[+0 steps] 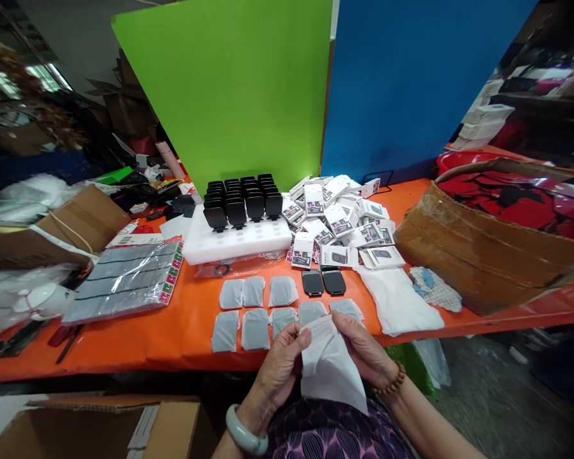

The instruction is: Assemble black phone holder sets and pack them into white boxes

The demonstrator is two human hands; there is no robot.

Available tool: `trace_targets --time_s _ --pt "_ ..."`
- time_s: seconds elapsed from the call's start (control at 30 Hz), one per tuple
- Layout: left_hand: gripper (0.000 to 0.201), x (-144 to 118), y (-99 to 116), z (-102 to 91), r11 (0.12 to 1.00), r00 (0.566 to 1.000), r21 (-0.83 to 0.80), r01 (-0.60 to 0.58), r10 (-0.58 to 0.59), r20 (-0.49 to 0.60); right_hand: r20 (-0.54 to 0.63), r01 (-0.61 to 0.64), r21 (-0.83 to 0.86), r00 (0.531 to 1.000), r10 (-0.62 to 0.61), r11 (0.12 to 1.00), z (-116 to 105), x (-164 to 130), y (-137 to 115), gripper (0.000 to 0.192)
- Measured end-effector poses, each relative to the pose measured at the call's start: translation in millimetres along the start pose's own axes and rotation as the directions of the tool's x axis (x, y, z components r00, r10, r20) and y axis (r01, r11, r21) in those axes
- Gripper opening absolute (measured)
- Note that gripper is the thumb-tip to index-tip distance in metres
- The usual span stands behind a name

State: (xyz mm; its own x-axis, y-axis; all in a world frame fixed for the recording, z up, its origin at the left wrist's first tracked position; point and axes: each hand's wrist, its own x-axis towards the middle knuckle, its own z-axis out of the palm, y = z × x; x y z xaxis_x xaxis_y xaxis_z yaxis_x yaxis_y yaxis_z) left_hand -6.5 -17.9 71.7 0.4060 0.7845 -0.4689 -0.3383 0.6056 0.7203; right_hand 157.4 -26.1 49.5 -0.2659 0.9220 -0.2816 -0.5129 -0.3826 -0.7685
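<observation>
We held a white pouch [332,370] between both hands: left hand [280,366] pinching its top-left corner, right hand [363,354] gripping its right edge. Its long axis ran down toward our lap, just short of the filled pouches [256,312] on the surface [172,331].

Bare forearms, no sleeves. On the left hand [280,363] side, a smooth pale jade-green bangle [245,434] round the wrist; on the right hand [363,350] side, a bracelet of round brown wooden beads [393,382]. Near the bottom edge, a dark purple garment [330,437] printed with pink petal-like shapes.
</observation>
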Motion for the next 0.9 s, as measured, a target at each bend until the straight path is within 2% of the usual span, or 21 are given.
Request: trace_targets --time_s 0.07,0.1,0.13,0.2,0.27,0.3,0.33,0.47,0.6,0.73,0.9 --pt "0.027 -0.8 8.1 -7.4 0.945 0.998 0.32 -0.066 0.065 0.014 0.078 0.049 -0.248 0.996 -0.03 0.967 -12.4 7.0 -9.3 0.038" --pt "0.023 -1.6 12.9 -10.2 0.872 0.994 0.478 -0.104 0.113 0.01 0.099 0.102 -0.422 0.993 -0.066 0.901 -19.6 13.4 -14.8 0.035" --pt "0.019 -2.6 17.6 -12.0 0.779 0.986 0.613 -0.136 0.164 0.011 0.111 0.161 -0.6 0.987 -0.117 0.783 -26.9 21.8 -20.6 0.031" --pt "0.014 -4.8 25.2 -12.5 0.589 0.967 0.787 -0.185 0.253 0.038 0.137 0.209 -0.893 0.97 -0.203 0.399 -38.6 42.9 -32.9 0.021" --pt "0.011 -6.8 28.7 -10.1 0.45 0.95 0.865 -0.222 0.301 0.087 0.164 0.167 -0.986 0.968 -0.191 0.004 -44.4 67.0 -45.3 0.021" --pt "0.01 -7.6 29.0 -8.6 0.397 0.944 0.886 -0.24 0.309 0.117 0.17 0.153 -0.982 0.972 -0.162 -0.113 -44.8 79.0 -51.1 0.023" --pt "0.01 -8.3 28.6 -7.4 0.357 0.941 0.899 -0.254 0.307 0.144 0.167 0.141 -0.971 0.978 -0.125 -0.191 -44.0 90.4 -56.3 0.026" --pt "0.013 -9.7 24.3 -7.6 0.277 0.937 0.92 -0.278 0.291 0.195 0.126 0.116 -0.941 0.992 -0.012 -0.317 -35.1 127.0 -69.3 0.038" --pt "0.011 -8.8 22.6 -13.2 0.283 0.937 0.919 -0.276 0.292 0.191 0.082 0.109 -0.906 0.993 0.082 -0.408 -31.6 148.4 -72.8 0.054" --pt "0.011 -5.7 23.8 -14.2 0.3 0.935 0.909 -0.288 0.292 0.2 0.066 0.119 -0.886 0.989 0.133 -0.448 -35.7 156.2 -74.2 0.061" --pt "0.011 -2.7 25.7 -11.4 0.278 0.927 0.908 -0.313 0.298 0.228 0.057 0.109 -0.882 0.99 0.125 -0.458 -40.9 158.5 -76.2 0.053"
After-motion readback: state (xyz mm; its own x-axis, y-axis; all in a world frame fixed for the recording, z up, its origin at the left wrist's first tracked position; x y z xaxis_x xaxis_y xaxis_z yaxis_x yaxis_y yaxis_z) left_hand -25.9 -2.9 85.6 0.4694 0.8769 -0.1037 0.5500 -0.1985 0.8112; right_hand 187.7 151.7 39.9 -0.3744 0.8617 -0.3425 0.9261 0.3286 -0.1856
